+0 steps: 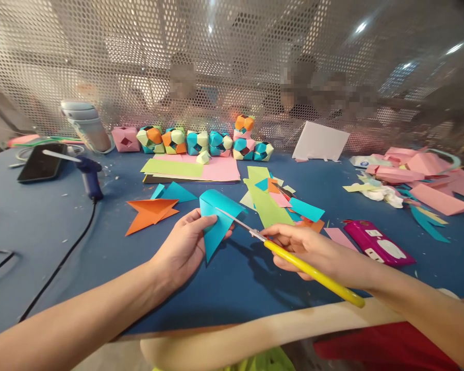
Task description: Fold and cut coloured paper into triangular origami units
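Note:
Between thumb and fingers, my left hand [191,239] pinches a folded sheet of blue paper [218,232], raised over the table. My right hand [299,247] is closed round a pair of scissors [313,270] with yellow handles. One metal blade lies across the blue paper near my left thumb; the other blade is hidden. To the left of my left hand are folded orange paper pieces [150,211] and small blue folded pieces [178,191]. Beyond the scissors lies a heap of green, blue, pink and orange paper scraps [266,203].
Several folded paper balls [197,143] line the perforated metal panel. Left are a glue gun [88,172] with its cord, a phone [42,162] and a tumbler [87,126]. Stacked sheets [216,167] lie mid-table. Right are a magenta pouch [379,242] and pink scraps [429,170].

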Tool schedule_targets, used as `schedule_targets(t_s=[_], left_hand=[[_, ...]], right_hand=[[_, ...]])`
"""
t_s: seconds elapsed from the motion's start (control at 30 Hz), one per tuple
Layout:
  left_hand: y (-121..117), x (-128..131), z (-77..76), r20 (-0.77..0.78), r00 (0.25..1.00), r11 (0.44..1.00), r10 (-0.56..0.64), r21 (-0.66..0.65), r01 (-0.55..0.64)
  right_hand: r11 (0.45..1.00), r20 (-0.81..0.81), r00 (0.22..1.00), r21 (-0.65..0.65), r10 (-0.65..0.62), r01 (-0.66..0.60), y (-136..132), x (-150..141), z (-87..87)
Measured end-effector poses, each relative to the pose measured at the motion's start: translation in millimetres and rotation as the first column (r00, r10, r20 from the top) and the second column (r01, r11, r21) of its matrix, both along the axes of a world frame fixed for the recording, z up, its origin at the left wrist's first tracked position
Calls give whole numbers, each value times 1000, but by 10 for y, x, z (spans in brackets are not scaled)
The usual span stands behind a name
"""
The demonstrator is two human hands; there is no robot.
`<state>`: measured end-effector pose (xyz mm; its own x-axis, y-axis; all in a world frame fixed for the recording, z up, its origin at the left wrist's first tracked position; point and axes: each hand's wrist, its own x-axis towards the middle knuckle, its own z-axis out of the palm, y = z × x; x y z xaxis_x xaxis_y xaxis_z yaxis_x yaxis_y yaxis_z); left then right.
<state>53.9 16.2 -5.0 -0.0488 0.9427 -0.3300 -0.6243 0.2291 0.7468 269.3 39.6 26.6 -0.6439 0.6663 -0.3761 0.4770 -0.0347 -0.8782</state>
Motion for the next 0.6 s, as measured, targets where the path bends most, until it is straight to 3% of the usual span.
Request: schedule_targets(t_s=[0.2,0.6], left_hand=[[4,5,-12,9,1000,1000,-5,12,5],[2,-5,-10,21,1000,1000,-6,15,5]], right_hand=[[999,78,997,48,13,-17,5,36,-17],[998,85,996,63,-9,3,13,1,-17]])
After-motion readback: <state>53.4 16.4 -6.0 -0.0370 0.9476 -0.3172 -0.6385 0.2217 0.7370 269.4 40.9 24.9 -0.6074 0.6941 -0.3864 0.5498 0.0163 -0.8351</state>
